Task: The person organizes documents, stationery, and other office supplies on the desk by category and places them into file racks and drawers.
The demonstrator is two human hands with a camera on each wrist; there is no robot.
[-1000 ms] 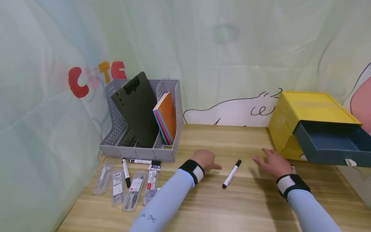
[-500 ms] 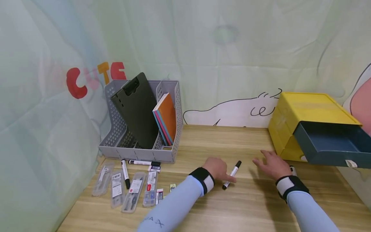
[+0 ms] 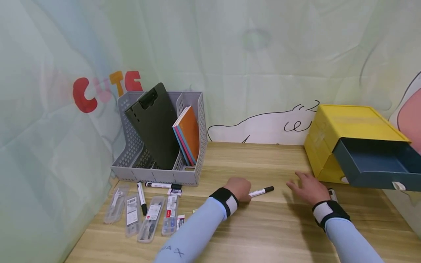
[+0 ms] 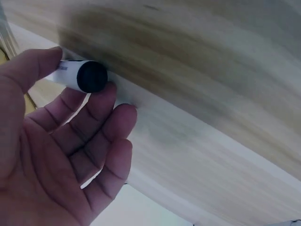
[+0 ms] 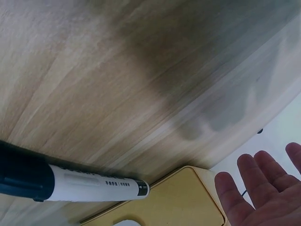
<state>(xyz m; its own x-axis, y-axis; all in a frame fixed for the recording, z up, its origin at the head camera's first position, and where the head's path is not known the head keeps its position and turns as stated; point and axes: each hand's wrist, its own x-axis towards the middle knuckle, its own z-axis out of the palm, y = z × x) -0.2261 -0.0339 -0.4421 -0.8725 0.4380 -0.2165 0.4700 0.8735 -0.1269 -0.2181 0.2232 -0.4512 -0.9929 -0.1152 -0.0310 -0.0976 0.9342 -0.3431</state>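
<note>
My left hand point(image 3: 239, 188) pinches a white marker point(image 3: 260, 192) between thumb and fingers, its black cap pointing right. The left wrist view shows the marker's black end point(image 4: 92, 76) between the thumb and the fingertips. My right hand point(image 3: 306, 189) is over the table with its fingers loosely extended and nothing in them, left of a yellow drawer box point(image 3: 358, 120). Close by the right wrist lies another black-capped marker point(image 3: 333, 194); the right wrist view shows this white marker point(image 5: 94, 186) in front of the yellow box.
A blue-grey drawer point(image 3: 378, 179) juts out of the yellow box. At left stands a grey organizer point(image 3: 158, 175) with a black clipboard point(image 3: 156, 128) and notebooks point(image 3: 188, 133). In front lie markers point(image 3: 163, 185), clear plastic cases point(image 3: 152, 219) and small packets point(image 3: 180, 221).
My left hand reached right to the marker, took hold of it, then drew slightly back left. The marker has turned to lie closer to sideways. My right hand has hardly moved.
</note>
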